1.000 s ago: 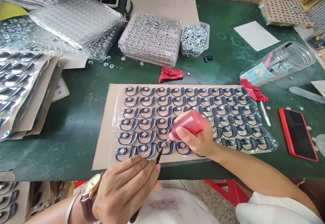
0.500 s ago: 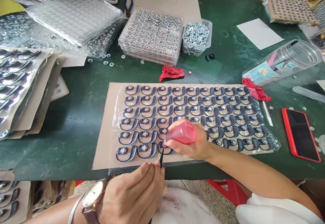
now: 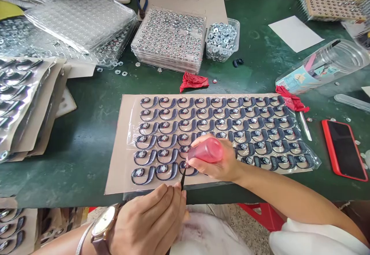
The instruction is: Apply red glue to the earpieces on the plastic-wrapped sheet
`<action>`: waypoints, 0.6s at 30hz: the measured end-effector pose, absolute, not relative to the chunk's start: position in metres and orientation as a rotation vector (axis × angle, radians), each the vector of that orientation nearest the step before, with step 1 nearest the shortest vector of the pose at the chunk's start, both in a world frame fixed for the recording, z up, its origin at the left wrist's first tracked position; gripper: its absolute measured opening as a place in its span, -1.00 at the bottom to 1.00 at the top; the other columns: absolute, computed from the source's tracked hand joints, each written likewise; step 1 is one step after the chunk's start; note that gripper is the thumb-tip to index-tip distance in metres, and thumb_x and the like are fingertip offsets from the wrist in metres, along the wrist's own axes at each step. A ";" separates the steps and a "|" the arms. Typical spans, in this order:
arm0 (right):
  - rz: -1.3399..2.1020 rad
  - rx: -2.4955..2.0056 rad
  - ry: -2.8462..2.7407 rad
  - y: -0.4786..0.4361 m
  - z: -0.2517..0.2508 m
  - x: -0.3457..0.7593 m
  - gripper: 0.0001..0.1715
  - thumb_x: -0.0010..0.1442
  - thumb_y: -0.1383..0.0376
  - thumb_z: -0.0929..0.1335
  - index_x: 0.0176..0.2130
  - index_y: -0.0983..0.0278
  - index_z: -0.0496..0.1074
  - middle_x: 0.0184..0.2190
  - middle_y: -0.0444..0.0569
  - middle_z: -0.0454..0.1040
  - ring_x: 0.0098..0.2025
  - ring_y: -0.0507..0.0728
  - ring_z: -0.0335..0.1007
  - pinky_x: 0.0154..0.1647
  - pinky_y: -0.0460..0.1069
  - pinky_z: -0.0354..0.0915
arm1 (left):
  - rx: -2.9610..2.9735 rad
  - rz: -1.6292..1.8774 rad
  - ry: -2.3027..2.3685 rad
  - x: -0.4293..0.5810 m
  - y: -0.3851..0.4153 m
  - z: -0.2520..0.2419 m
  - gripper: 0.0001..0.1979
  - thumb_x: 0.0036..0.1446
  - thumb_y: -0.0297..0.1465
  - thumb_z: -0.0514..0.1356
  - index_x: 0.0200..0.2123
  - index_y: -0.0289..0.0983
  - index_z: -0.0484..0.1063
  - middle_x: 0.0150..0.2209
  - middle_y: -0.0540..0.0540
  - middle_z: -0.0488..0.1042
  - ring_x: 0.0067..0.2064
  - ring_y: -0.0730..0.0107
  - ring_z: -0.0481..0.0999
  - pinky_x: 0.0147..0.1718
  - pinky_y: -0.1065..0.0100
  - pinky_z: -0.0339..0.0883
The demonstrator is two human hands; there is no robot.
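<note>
My left hand [image 3: 147, 220], wearing a watch and bracelet, is closed around slim black tweezers [image 3: 183, 178]. Their tip meets a dark ear-hook earphone shell [image 3: 193, 171] in the front row. In my right hand [image 3: 229, 164] is a soft pink squeeze bottle [image 3: 207, 150], tilted so its nozzle end points down-left at that same shell. The nozzle tip itself is hard to make out behind my fingers. Rows of similar shells, each with a small round metal part, lie in a clear plastic sheet on brown cardboard [image 3: 114, 178]. My right hand covers some of them.
Behind the cardboard stand stacked clear trays [image 3: 167, 41] of round parts and a tub [image 3: 237, 39] of metal washers. Red cloths [image 3: 194, 81] lie nearby. To the right are a clear jar [image 3: 320, 70] and a red-cased phone [image 3: 343, 149]. Stacked shell sheets [image 3: 43, 112] sit left.
The view has shifted slightly. Both hands keep nearly the same pose over the same shell, still holding the tweezers and the squeeze bottle.
</note>
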State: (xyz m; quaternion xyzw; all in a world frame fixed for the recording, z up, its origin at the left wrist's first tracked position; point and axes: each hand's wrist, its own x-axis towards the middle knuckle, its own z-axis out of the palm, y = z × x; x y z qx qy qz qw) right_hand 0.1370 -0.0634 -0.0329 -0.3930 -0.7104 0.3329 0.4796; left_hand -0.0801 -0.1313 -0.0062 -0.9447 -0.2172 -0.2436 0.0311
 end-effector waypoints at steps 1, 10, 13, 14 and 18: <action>0.815 -0.949 -1.743 -0.063 -0.033 0.137 -0.77 0.07 0.19 0.46 -0.30 0.26 0.42 -0.44 -0.08 0.52 -0.45 0.02 0.49 -0.44 -0.09 0.45 | -2.914 -0.751 -0.669 -0.080 -0.132 -0.007 -0.86 0.14 -0.53 0.23 -0.22 -0.48 0.52 -0.20 -0.19 0.59 -0.11 0.24 0.57 -0.11 0.24 0.47; 0.930 -0.923 -1.710 -0.063 -0.032 0.138 -0.79 0.07 0.22 0.46 -0.32 0.26 0.41 -0.46 -0.08 0.53 -0.45 0.03 0.49 -0.42 -0.09 0.44 | -2.922 -0.741 -0.701 -0.083 -0.133 -0.005 -0.86 0.16 -0.54 0.22 -0.21 -0.47 0.52 -0.19 -0.17 0.59 -0.12 0.25 0.57 -0.11 0.24 0.46; 1.034 -0.986 -1.624 -0.065 -0.033 0.139 -0.81 0.10 0.24 0.44 -0.30 0.25 0.39 -0.50 -0.09 0.51 -0.47 0.04 0.47 -0.42 -0.06 0.44 | -2.922 -0.743 -0.717 -0.083 -0.132 -0.004 -0.86 0.14 -0.55 0.23 -0.21 -0.46 0.52 -0.19 -0.17 0.59 -0.12 0.25 0.57 -0.12 0.25 0.47; 1.061 -1.024 -1.600 -0.066 -0.034 0.140 -0.82 0.11 0.25 0.43 -0.29 0.24 0.38 -0.52 -0.11 0.50 -0.49 0.04 0.46 -0.42 -0.05 0.43 | -2.927 -0.742 -0.725 -0.083 -0.132 -0.004 -0.86 0.13 -0.56 0.23 -0.22 -0.46 0.52 -0.19 -0.17 0.59 -0.12 0.24 0.57 -0.12 0.25 0.48; 1.081 -1.135 -1.574 -0.067 -0.035 0.142 -0.82 0.11 0.25 0.42 -0.26 0.25 0.39 -0.54 -0.12 0.48 -0.52 0.03 0.40 -0.45 -0.04 0.41 | -2.940 -0.763 -0.717 -0.083 -0.130 -0.004 -0.86 0.13 -0.57 0.23 -0.22 -0.48 0.52 -0.20 -0.19 0.59 -0.11 0.21 0.57 -0.12 0.23 0.48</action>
